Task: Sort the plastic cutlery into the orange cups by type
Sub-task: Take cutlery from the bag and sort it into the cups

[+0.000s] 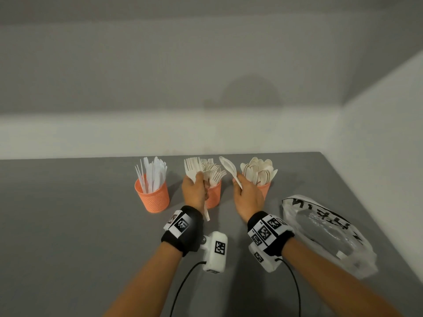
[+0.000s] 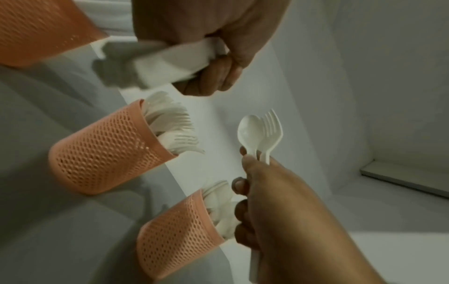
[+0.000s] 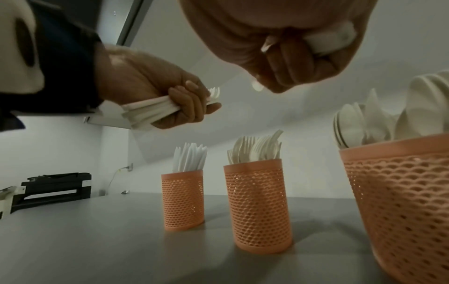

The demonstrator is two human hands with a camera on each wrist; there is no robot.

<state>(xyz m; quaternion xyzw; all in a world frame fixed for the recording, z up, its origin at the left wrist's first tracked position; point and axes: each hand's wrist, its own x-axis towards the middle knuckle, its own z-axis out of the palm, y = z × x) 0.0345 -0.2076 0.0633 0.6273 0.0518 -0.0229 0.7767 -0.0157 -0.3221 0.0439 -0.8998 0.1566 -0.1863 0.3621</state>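
Three orange mesh cups stand in a row at the back of the grey table (image 1: pixel 68 225). The left cup (image 1: pixel 152 195) holds knives, the middle cup (image 1: pixel 214 194) forks, the right cup (image 1: pixel 265 187) spoons. My left hand (image 1: pixel 194 186) hovers in front of the middle cup and grips a bundle of forks (image 1: pixel 191 168), tines up. Between the middle and right cups my right hand (image 1: pixel 246 193) pinches a spoon (image 2: pixel 250 130) and a fork (image 2: pixel 273 130) together by their handles. The head view shows only the spoon (image 1: pixel 227 167).
A crumpled clear plastic bag (image 1: pixel 325 232) lies on the table to the right of my right wrist. White walls close the table at the back and right. A black device (image 3: pixel 55 188) sits far left on the table.
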